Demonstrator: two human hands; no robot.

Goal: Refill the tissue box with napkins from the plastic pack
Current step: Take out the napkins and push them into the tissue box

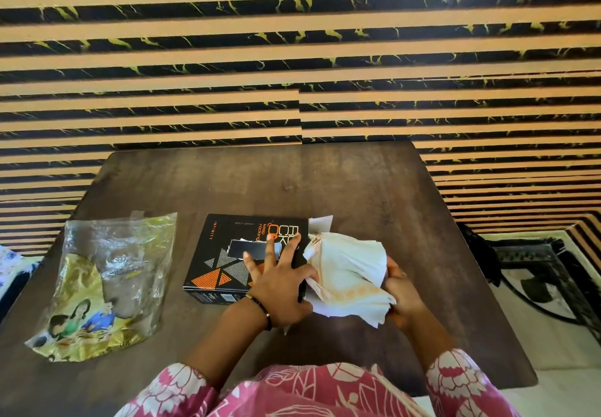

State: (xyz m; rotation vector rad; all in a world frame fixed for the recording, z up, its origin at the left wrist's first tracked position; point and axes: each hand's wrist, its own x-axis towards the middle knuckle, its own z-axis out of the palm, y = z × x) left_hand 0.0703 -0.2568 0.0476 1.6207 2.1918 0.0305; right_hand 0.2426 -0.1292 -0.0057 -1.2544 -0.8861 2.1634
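A black tissue box [221, 254] with orange triangles lies flat in the middle of the brown table [325, 182]. A slot shows in its top, and its right end flap [320, 223] stands open. My left hand [279, 286] lies spread on the box's top, fingers apart, pressing it down. My right hand [401, 290] grips a bunched stack of white napkins [348, 273] with an orange border, held against the box's open right end. The clear plastic pack [107, 283], with gold print, lies flat and slack at the table's left.
A wall of black and tan stripes rises behind the table. To the right of the table is a white cushion with a black pattern [533, 273]. Flowered fabric [13, 260] shows at the far left edge. My pink flowered sleeves fill the bottom.
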